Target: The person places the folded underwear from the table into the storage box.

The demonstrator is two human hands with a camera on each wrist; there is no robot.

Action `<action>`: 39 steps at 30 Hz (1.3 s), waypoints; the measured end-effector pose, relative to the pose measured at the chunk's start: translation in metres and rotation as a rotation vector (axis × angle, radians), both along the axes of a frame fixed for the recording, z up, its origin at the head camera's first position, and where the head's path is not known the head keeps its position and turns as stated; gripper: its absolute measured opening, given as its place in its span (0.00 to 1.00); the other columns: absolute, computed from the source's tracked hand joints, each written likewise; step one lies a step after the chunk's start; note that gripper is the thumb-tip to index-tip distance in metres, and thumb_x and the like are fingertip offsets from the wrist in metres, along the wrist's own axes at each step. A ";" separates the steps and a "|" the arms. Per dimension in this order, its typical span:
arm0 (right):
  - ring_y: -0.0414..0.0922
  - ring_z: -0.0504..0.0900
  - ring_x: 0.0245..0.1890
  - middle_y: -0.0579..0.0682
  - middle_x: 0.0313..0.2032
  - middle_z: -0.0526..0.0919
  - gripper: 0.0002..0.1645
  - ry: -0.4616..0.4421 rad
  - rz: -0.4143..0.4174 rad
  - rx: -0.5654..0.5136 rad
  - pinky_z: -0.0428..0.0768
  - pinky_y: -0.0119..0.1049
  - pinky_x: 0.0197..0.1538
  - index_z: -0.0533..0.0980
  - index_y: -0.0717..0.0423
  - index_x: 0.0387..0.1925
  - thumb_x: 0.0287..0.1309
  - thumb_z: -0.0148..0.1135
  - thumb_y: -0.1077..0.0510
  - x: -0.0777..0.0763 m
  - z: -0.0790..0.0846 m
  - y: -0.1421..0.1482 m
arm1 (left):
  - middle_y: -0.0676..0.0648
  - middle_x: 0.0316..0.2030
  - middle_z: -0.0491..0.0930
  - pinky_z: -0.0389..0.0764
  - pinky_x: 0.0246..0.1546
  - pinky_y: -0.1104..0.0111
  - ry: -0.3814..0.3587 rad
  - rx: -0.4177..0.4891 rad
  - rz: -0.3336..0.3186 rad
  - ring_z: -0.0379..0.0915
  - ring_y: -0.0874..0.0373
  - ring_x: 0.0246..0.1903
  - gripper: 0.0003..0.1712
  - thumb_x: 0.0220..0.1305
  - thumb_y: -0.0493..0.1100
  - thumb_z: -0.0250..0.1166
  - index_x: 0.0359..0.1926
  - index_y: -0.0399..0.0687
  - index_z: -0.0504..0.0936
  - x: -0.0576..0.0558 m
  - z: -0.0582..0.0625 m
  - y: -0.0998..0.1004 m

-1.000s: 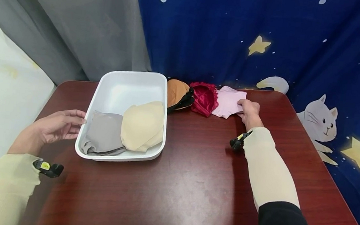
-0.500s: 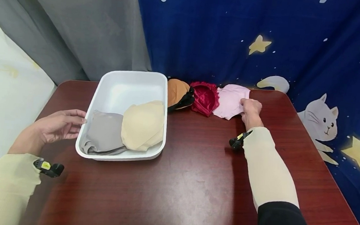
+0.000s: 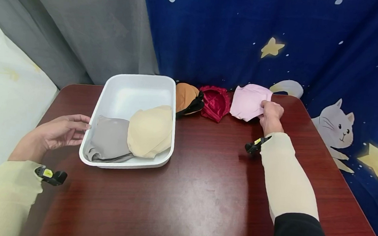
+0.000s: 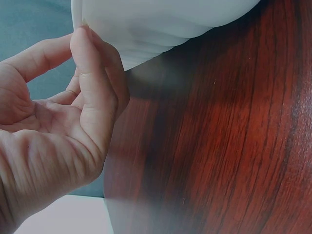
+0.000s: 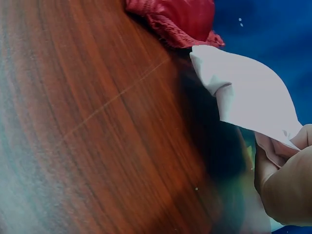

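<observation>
At the back right of the table, my right hand pinches a folded, pale pink undergarment by its right edge. The right wrist view shows the pink cloth spread out from my fingertips, its near edge drooping slightly. Just left of it lies a dark red satin bra with a lacy edge. My left hand is at the left side of a white plastic bin, fingertips touching its rim, fingers loosely bent. Inside the bin lie a folded grey garment and a folded beige one.
A tan and black garment lies between the bin and the red bra. The reddish-brown wooden table ends at a dark blue curtain with stars and a cat, beside a grey curtain.
My right hand has lifted the pink undergarment slightly and moved it right and back, opening a gap from the red bra. The left hand and bin have stayed put.
</observation>
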State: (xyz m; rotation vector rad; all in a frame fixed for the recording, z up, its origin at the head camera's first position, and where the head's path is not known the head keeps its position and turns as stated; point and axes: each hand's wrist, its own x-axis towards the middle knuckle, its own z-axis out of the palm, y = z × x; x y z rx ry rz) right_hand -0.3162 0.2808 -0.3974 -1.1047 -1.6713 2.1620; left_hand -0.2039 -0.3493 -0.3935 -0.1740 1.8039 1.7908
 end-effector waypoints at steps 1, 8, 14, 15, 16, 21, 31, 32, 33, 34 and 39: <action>0.44 0.75 0.47 0.46 0.52 0.71 0.30 0.003 -0.005 -0.013 0.80 0.39 0.52 0.64 0.55 0.59 0.54 0.59 0.70 0.000 0.002 0.000 | 0.47 0.37 0.85 0.86 0.38 0.58 0.000 0.000 -0.001 0.85 0.51 0.37 0.09 0.70 0.33 0.56 0.49 0.47 0.73 0.000 0.000 0.000; 0.45 0.75 0.53 0.50 0.61 0.70 0.38 0.055 -0.016 -0.116 0.78 0.39 0.57 0.57 0.59 0.67 0.55 0.55 0.71 -0.001 0.013 0.000 | 0.47 0.37 0.85 0.86 0.38 0.58 -0.003 0.002 -0.003 0.85 0.51 0.37 0.09 0.69 0.33 0.56 0.48 0.47 0.73 0.000 0.001 0.001; 0.45 0.73 0.54 0.50 0.63 0.68 0.42 0.092 0.008 -0.226 0.77 0.38 0.58 0.52 0.56 0.70 0.55 0.53 0.73 -0.001 0.024 -0.009 | 0.48 0.37 0.85 0.86 0.38 0.59 -0.013 -0.003 0.000 0.85 0.52 0.36 0.10 0.69 0.33 0.56 0.49 0.48 0.73 0.000 0.001 0.001; 0.45 0.73 0.54 0.50 0.62 0.68 0.42 0.100 0.015 -0.242 0.77 0.38 0.58 0.51 0.56 0.70 0.55 0.52 0.74 -0.002 0.026 -0.010 | 0.48 0.37 0.85 0.86 0.38 0.59 -0.016 -0.003 0.001 0.85 0.52 0.36 0.10 0.69 0.33 0.56 0.49 0.48 0.73 0.000 0.001 0.001; 0.45 0.74 0.53 0.50 0.61 0.68 0.41 0.107 0.023 -0.255 0.77 0.38 0.57 0.51 0.56 0.69 0.55 0.51 0.74 -0.003 0.028 -0.013 | 0.48 0.37 0.85 0.86 0.38 0.59 -0.016 -0.003 0.002 0.85 0.52 0.36 0.10 0.69 0.33 0.56 0.49 0.48 0.73 0.000 0.001 0.001; 0.47 0.76 0.51 0.52 0.58 0.72 0.36 0.130 0.065 -0.301 0.78 0.40 0.56 0.57 0.61 0.66 0.54 0.48 0.75 -0.006 0.036 -0.024 | 0.48 0.37 0.85 0.86 0.38 0.59 -0.016 -0.005 0.001 0.85 0.52 0.37 0.10 0.69 0.33 0.57 0.49 0.48 0.73 0.000 0.001 0.001; 0.46 0.75 0.51 0.51 0.54 0.74 0.29 0.126 0.225 -0.361 0.82 0.38 0.50 0.62 0.62 0.60 0.54 0.46 0.75 -0.003 0.055 -0.053 | 0.48 0.37 0.85 0.86 0.38 0.60 -0.011 -0.009 0.000 0.85 0.52 0.36 0.10 0.69 0.34 0.56 0.49 0.48 0.72 -0.002 0.001 0.000; 0.46 0.75 0.51 0.51 0.53 0.74 0.29 0.131 0.244 -0.368 0.83 0.37 0.46 0.62 0.63 0.59 0.54 0.46 0.76 -0.003 0.056 -0.056 | 0.48 0.37 0.85 0.86 0.38 0.59 -0.010 -0.010 0.000 0.85 0.52 0.36 0.10 0.69 0.34 0.57 0.49 0.48 0.72 -0.002 0.001 0.000; 0.46 0.75 0.50 0.51 0.52 0.74 0.28 0.133 0.262 -0.373 0.83 0.37 0.42 0.62 0.63 0.58 0.54 0.45 0.76 -0.003 0.057 -0.059 | 0.48 0.37 0.85 0.86 0.38 0.59 -0.008 -0.013 0.000 0.85 0.52 0.36 0.10 0.69 0.34 0.57 0.49 0.48 0.72 -0.002 0.001 0.000; 0.46 0.75 0.49 0.51 0.50 0.74 0.27 0.133 0.278 -0.376 0.83 0.37 0.38 0.63 0.63 0.57 0.54 0.45 0.76 -0.003 0.058 -0.062 | 0.48 0.37 0.85 0.86 0.38 0.59 -0.006 -0.015 -0.001 0.85 0.52 0.36 0.10 0.69 0.34 0.57 0.49 0.48 0.72 -0.002 0.001 0.000; 0.46 0.75 0.48 0.51 0.48 0.74 0.23 0.133 0.361 -0.411 0.83 0.38 0.33 0.63 0.63 0.53 0.54 0.44 0.76 -0.003 0.064 -0.076 | 0.48 0.37 0.85 0.86 0.38 0.59 0.002 -0.024 -0.001 0.85 0.52 0.36 0.10 0.69 0.34 0.57 0.49 0.48 0.72 -0.001 0.001 0.000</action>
